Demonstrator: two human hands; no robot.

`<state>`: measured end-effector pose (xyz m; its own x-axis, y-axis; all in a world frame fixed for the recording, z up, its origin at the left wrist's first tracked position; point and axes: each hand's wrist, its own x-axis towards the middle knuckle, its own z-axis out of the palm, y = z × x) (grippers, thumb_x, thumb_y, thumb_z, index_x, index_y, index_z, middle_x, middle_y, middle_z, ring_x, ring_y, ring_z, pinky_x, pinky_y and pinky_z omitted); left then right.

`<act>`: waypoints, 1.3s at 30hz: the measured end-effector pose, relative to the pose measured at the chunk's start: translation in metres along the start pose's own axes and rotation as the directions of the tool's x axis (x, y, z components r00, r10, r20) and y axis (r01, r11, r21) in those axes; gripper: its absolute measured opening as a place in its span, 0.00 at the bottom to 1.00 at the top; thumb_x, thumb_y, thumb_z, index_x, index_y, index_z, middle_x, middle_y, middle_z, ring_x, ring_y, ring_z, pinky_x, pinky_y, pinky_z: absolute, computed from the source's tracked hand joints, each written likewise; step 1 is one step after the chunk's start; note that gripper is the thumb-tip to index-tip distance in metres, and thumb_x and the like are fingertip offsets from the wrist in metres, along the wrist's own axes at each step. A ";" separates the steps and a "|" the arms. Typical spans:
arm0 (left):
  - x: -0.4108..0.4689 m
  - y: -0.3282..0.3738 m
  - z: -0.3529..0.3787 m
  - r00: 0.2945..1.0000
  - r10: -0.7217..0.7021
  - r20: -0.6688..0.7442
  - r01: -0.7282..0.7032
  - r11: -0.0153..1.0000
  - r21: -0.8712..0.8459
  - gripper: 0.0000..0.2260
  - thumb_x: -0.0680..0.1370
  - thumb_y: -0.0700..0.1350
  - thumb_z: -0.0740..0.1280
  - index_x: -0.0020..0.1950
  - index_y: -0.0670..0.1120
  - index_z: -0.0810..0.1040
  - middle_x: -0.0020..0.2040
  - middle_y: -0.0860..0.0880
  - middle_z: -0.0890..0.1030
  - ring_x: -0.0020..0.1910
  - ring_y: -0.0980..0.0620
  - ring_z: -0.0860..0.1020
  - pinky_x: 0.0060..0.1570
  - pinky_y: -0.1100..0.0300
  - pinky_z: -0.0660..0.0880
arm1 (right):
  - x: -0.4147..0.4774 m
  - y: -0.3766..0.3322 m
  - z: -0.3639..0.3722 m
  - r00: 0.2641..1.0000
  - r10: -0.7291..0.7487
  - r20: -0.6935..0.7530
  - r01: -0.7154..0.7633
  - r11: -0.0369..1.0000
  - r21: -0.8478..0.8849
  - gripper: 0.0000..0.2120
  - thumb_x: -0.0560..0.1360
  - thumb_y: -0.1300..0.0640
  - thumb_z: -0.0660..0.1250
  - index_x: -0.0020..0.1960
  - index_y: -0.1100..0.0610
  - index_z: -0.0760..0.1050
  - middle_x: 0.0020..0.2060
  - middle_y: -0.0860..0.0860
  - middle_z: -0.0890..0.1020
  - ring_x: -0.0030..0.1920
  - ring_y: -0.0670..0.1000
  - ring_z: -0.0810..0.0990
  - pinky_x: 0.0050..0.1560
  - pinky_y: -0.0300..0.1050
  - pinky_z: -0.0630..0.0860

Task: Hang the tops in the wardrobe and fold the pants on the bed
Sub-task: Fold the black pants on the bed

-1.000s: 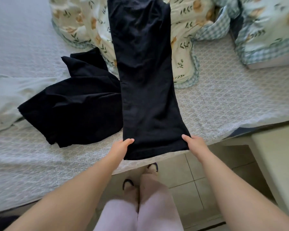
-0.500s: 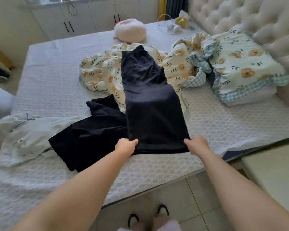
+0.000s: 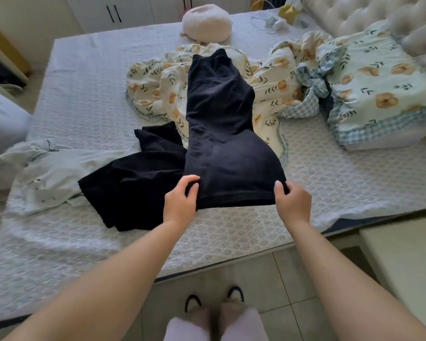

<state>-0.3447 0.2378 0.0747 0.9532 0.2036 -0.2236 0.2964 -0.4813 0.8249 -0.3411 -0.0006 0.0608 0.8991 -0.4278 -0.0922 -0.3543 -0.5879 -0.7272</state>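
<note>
Black pants (image 3: 221,134) lie lengthwise on the bed (image 3: 84,82), waist end far away over a floral quilt (image 3: 276,80), hem end lifted toward me. My left hand (image 3: 181,201) pinches the hem's left corner with its fingers curled over the cloth. The right corner is pinched by my right hand (image 3: 292,200). The near part of the legs arches up off the mattress. A second black garment (image 3: 133,185) lies crumpled to the left, partly under the pants. Beside it sprawls a pale green top (image 3: 57,168).
A pink round cushion (image 3: 207,22) sits at the bed's far side. A floral pillow (image 3: 381,92) lies at the right by the tufted headboard (image 3: 369,13). White cabinet doors (image 3: 113,11) stand behind the bed. A pale bench (image 3: 403,262) stands at my right on the tiled floor (image 3: 280,279).
Both hands have carried the hem end forward up the bed, so the legs now bulge upward. My view has lifted, showing more of the room.
</note>
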 end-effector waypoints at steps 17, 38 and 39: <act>0.007 -0.097 0.078 0.793 -0.448 0.412 0.350 0.890 0.293 0.31 0.69 0.43 0.77 0.69 0.50 0.68 0.63 0.50 0.75 0.54 0.51 0.76 0.48 0.60 0.74 | 0.019 0.107 0.051 0.739 0.241 0.628 -0.052 0.951 -0.304 0.24 0.72 0.55 0.71 0.66 0.55 0.72 0.62 0.51 0.76 0.62 0.51 0.74 0.56 0.39 0.68; 0.209 -0.126 0.120 0.896 -0.383 0.225 0.266 0.869 0.418 0.10 0.74 0.50 0.71 0.52 0.49 0.77 0.47 0.51 0.77 0.40 0.53 0.77 0.36 0.61 0.73 | 0.184 0.108 0.168 0.813 0.249 0.527 -0.046 0.929 -0.368 0.06 0.77 0.58 0.62 0.42 0.53 0.73 0.44 0.53 0.73 0.41 0.54 0.71 0.33 0.44 0.64; 0.219 -0.128 0.124 0.897 -0.392 0.205 0.298 0.877 0.376 0.10 0.74 0.50 0.71 0.53 0.49 0.77 0.46 0.51 0.79 0.40 0.54 0.77 0.36 0.62 0.72 | 0.193 0.110 0.176 0.800 0.281 0.530 -0.129 0.943 -0.305 0.05 0.78 0.57 0.61 0.44 0.52 0.74 0.43 0.53 0.75 0.41 0.54 0.73 0.33 0.44 0.64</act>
<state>-0.1661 0.2381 -0.1445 0.7509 0.1964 -0.6305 0.5665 -0.6823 0.4621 -0.1611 -0.0265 -0.1568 0.7561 -0.1437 -0.6385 -0.5287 -0.7092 -0.4665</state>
